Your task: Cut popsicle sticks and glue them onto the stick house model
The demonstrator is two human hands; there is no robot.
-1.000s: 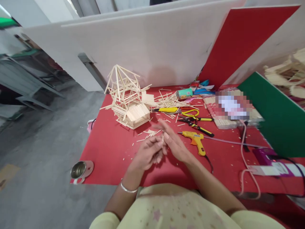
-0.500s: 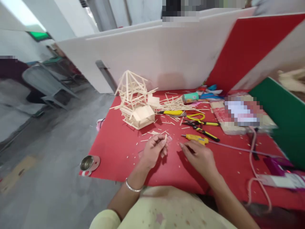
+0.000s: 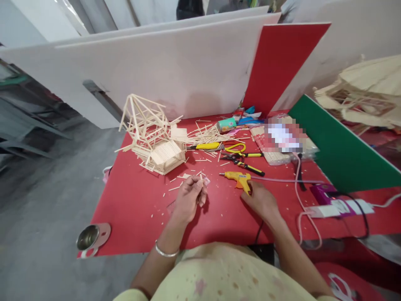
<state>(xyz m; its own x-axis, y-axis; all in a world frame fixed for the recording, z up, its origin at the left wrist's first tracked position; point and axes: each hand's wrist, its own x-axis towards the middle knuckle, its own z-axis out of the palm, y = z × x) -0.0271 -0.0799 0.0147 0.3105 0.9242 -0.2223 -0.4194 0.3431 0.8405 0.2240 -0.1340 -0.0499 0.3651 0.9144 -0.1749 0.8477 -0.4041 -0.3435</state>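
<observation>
My left hand pinches a short wooden stick upright between thumb and fingertips, above the red table. On the right, my right hand has its thumb and fingers around the lower handle of a yellow glue gun, whose nozzle points left. Behind my left hand stands a model house of thin wooden sticks, with an open, pointed frame beside it. Short stick pieces lie close to my left fingertips.
A heap of sticks, yellow-handled scissors, pliers and a green can lie toward the back. A metal cup stands at the front left corner. Cords run to a power strip at right. White boards rise behind.
My right hand has moved onto the glue gun's handle, which now shows more fully. My left hand still holds the stick. The view has swung to the right.
</observation>
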